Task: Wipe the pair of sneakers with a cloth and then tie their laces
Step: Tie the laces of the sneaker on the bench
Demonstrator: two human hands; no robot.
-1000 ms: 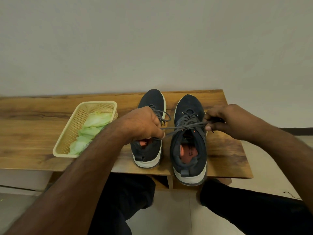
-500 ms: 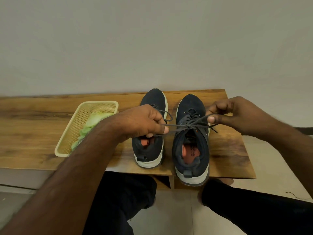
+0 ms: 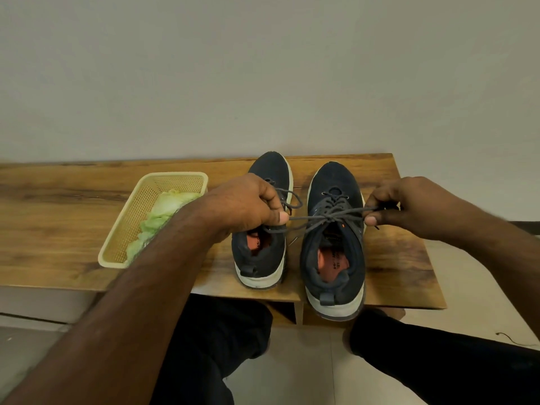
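Two dark sneakers with white soles stand side by side on a wooden bench, toes toward the wall. The left sneaker (image 3: 270, 171) has a bow on its laces, partly hidden by my left hand. On the right sneaker (image 3: 333, 258) the grey lace (image 3: 330, 216) is stretched sideways across the tongue. My left hand (image 3: 248, 204) pinches one end above the left sneaker's opening. My right hand (image 3: 409, 206) pinches the other end just right of the right sneaker. A light green cloth (image 3: 159, 220) lies in the yellow basket (image 3: 172, 178).
The wooden bench (image 3: 58, 206) runs along a plain wall, with its right edge close to my right hand. The basket sits left of the sneakers, partly behind my left forearm. My dark-trousered legs are below the bench's front edge, over a tiled floor.
Both hands have kept hold of the right sneaker's lace ends. The right hand lifted a little half a second ago and now sits level again, with the lace drawn straight across.
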